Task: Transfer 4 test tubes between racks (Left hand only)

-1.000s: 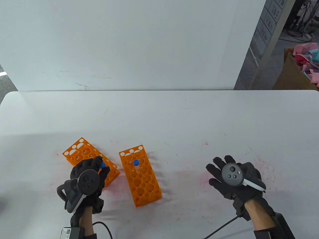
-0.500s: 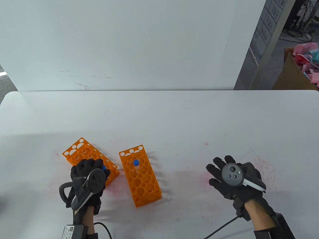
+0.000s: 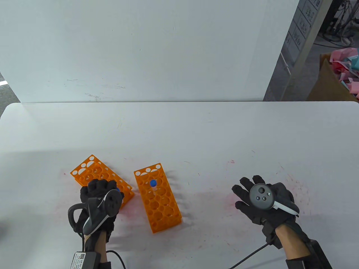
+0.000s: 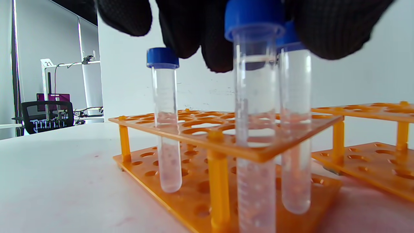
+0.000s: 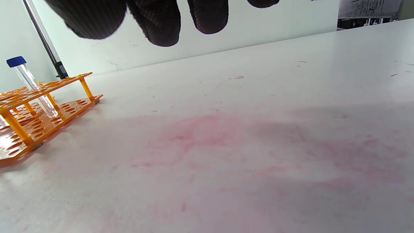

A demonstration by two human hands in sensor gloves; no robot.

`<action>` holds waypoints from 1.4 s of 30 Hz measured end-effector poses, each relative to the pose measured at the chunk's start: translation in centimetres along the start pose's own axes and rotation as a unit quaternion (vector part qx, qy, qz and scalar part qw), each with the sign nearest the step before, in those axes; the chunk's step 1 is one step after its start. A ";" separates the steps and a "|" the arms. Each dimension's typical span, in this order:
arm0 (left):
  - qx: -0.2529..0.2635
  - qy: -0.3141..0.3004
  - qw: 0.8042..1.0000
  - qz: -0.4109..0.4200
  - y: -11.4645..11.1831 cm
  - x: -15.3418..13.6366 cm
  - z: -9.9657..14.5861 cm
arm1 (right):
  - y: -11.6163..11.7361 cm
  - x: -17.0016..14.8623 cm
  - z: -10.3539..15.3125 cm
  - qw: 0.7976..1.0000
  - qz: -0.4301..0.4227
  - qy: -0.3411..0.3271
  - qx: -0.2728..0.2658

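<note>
1. The table view is bright and evenly lit; a soft grey shadow band lies across the lower left of the table (image 3: 196, 131).
2. The left wrist view blurs the nearest tube (image 4: 255, 129) and the gloved fingers (image 4: 330, 26) along the top edge.
3. The right wrist view is sharp mid-frame, with dim shadow at right.

Three clear, blue-capped test tubes stand upright in the left orange rack (image 4: 226, 142): the nearest tube (image 4: 255, 136) and the one just behind it (image 4: 296, 129) have their caps under the left hand's fingers (image 4: 326, 29). The third tube (image 4: 165, 119) stands apart, clear of the hand. A fourth tube (image 3: 153, 185) stands in the right rack (image 3: 157, 197), well away from the hand.
</note>
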State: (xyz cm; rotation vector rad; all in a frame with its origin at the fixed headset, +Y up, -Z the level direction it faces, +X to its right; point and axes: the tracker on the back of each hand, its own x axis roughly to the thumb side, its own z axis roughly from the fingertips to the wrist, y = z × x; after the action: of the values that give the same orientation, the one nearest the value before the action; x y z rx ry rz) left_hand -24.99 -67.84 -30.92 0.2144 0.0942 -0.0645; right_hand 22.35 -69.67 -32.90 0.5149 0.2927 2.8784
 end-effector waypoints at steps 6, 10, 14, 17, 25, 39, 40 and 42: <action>-0.001 -0.001 1.000 -0.003 0.0 0.0 0.0 | 0.0 0.0 0.0 1.000 0.000 0.000 0.002; -0.001 -0.001 1.000 -0.004 0.0 0.0 0.0 | 0.0 0.0 0.0 1.000 0.000 0.000 0.002; -0.005 -0.003 1.000 0.002 0.0 -0.1 0.0 | 0.0 0.0 0.0 1.000 -0.001 0.000 0.000; 0.001 -0.003 1.000 0.015 0.3 -0.1 0.1 | 0.0 0.0 0.0 1.000 0.000 0.000 0.001; 0.028 -0.022 0.999 0.028 1.1 0.7 0.6 | 0.0 0.0 0.0 1.000 -0.001 0.000 0.002; 0.032 -0.095 0.994 0.036 1.1 4.6 0.8 | -0.1 -0.1 0.1 1.000 -0.003 0.001 -0.001; 0.031 -0.097 0.994 0.036 1.1 4.7 0.8 | -0.1 -0.1 0.1 1.000 -0.003 0.001 -0.001; 0.024 -0.103 0.994 0.038 1.0 5.2 0.8 | -0.1 -0.1 0.1 1.000 -0.004 0.001 -0.001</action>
State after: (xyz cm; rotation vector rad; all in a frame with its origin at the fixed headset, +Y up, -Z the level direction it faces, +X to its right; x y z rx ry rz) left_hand -19.66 -67.30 -30.48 0.2577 -0.1212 -0.0119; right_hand 22.51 -69.59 -32.89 0.5090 0.2903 2.8722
